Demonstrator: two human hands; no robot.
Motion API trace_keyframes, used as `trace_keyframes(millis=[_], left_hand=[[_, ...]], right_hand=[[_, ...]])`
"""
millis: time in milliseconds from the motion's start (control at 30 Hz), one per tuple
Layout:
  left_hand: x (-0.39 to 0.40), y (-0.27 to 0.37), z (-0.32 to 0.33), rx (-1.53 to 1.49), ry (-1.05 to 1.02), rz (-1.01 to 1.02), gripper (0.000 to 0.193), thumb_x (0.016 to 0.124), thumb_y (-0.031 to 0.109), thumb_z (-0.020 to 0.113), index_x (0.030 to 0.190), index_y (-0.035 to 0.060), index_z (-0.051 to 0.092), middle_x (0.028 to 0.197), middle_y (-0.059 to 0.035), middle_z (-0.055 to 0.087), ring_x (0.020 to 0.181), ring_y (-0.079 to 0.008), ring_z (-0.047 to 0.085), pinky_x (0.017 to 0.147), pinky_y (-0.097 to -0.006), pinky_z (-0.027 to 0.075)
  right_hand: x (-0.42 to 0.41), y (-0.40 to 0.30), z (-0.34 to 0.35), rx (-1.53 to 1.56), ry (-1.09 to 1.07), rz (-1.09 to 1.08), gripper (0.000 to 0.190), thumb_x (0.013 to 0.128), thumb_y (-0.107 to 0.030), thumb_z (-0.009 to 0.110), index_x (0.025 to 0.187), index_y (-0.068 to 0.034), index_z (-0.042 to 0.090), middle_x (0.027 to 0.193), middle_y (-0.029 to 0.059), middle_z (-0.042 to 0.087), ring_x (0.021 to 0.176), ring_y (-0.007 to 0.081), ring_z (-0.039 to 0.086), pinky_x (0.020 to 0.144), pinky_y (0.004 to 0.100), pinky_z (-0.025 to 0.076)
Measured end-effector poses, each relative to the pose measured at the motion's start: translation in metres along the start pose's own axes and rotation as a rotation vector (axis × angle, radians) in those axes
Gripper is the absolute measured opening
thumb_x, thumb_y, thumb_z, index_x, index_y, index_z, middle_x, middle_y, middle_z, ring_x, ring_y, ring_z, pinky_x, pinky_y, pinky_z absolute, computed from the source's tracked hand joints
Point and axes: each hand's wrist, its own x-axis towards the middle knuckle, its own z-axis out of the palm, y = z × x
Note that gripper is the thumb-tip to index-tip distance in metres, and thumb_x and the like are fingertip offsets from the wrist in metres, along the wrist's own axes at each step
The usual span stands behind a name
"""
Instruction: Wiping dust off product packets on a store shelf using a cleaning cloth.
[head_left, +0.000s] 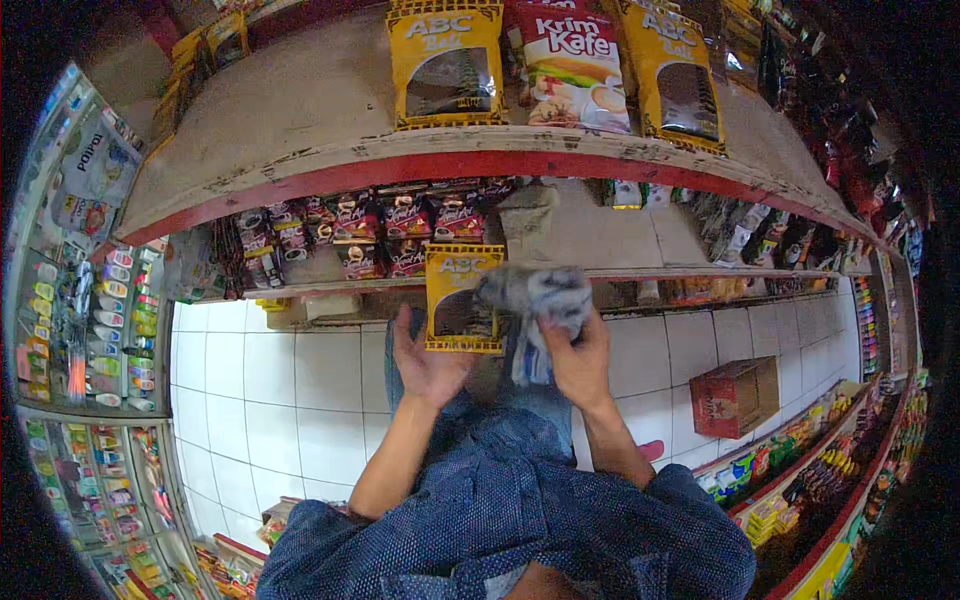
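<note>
My left hand (429, 367) supports a yellow ABC coffee packet (459, 289) from below and behind, its thumb standing up at the packet's left side. The packet is held upright with its dark window facing me. In my right hand (581, 364) is a crumpled grey-and-white cloth (559, 296), blurred, with a striped end hanging down. The cloth's left part reaches the packet's right edge; whether it touches the packet is unclear. Both hands are in front of the lower shelf (615, 271), above my lap.
On the upper shelf (300, 180), which has a red front edge, stand two yellow packets (448, 71) (679, 75) and a Krim Kafe packet (576, 75). Dark red coffee packs (409, 217) fill the lower shelf's left. An open carton (735, 397) sits on the tiled floor (255, 375). A glass cabinet (97, 416) is left.
</note>
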Motion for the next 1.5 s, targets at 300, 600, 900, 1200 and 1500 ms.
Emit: trace_keyframes(millis=[300, 600, 900, 1200, 1500], left_hand=[[0.003, -0.016, -0.047, 0.123, -0.212, 0.168, 0.057, 0.095, 0.048, 0.028, 0.144, 0.0181, 0.026, 0.148, -0.0052, 0.028, 0.134, -0.0223, 0.032, 0.107, -0.0424, 0.032], [-0.003, -0.025, -0.011, 0.244, -0.086, 0.199, 0.052, 0.094, 0.044, 0.035, 0.138, 0.0167, 0.035, 0.142, -0.004, 0.038, 0.128, -0.023, 0.038, 0.107, -0.0431, 0.031], [-0.001, -0.001, -0.008, -0.037, -0.083, 0.198, 0.062, 0.092, 0.056, 0.031, 0.138, 0.0136, 0.038, 0.137, -0.013, 0.043, 0.126, -0.027, 0.041, 0.106, -0.0445, 0.031], [0.0, 0.009, 0.03, 0.447, 0.243, 0.299, 0.035, 0.093, 0.013, 0.054, 0.126, 0.0119, 0.043, 0.109, -0.0054, 0.058, 0.101, -0.0192, 0.058, 0.084, -0.0308, 0.05], [0.009, 0.052, 0.156, 1.444, -0.007, 0.827, 0.049, 0.079, 0.007, 0.07, 0.122, 0.0, 0.046, 0.111, -0.0092, 0.061, 0.102, -0.0169, 0.058, 0.091, -0.0307, 0.045]], right_hand=[[0.011, 0.029, 0.054, -0.691, -0.383, -0.475, 0.059, 0.082, -0.042, 0.06, 0.135, -0.022, 0.045, 0.148, 0.0144, 0.026, 0.134, 0.0322, 0.029, 0.105, 0.0539, 0.025], [0.034, 0.005, 0.048, -0.715, -0.264, -0.565, 0.056, 0.079, -0.029, 0.063, 0.132, -0.021, 0.048, 0.143, 0.0136, 0.036, 0.133, 0.0311, 0.033, 0.108, 0.0503, 0.024], [0.015, 0.02, 0.053, -0.742, -0.401, -0.566, 0.068, 0.07, -0.022, 0.068, 0.134, -0.023, 0.046, 0.145, 0.008, 0.034, 0.135, 0.0258, 0.031, 0.11, 0.0492, 0.023], [0.01, 0.057, 0.003, -0.396, -0.102, -0.135, 0.041, 0.083, -0.007, 0.054, 0.124, -0.007, 0.053, 0.12, 0.0148, 0.056, 0.112, 0.0267, 0.052, 0.098, 0.039, 0.038], [-0.009, 0.095, -0.032, -0.106, 0.24, -0.05, 0.029, 0.093, -0.015, 0.049, 0.113, 0.004, 0.056, 0.098, 0.0165, 0.065, 0.091, 0.0192, 0.058, 0.083, 0.0328, 0.044]])
